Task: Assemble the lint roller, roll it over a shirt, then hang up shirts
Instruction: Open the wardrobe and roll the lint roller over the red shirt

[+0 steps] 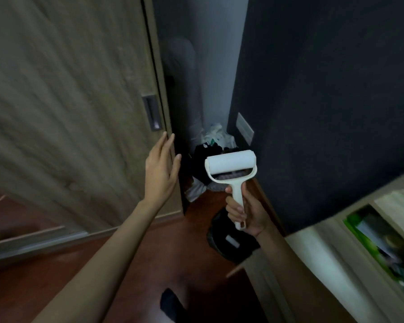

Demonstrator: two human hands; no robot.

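A cream lint roller [231, 166] with a white roll in its frame stands upright in the middle of the view. My right hand [245, 210] is closed around its handle. My left hand [163, 169] is flat and open, fingers up against the edge of a wooden sliding door [68, 101], just below the door's recessed metal pull [153, 115]. In the dark gap past the door hangs a pale garment [191, 66], dim and blurred. No shirt shows clearly.
A heap of dark clothes and white plastic bags [214, 145] lies on the reddish wooden floor [131, 264] in the corner. A dark wall [324, 89] rises on the right. A black object [229, 241] sits on the floor; a wooden shelf with green packages [383, 243] lies lower right.
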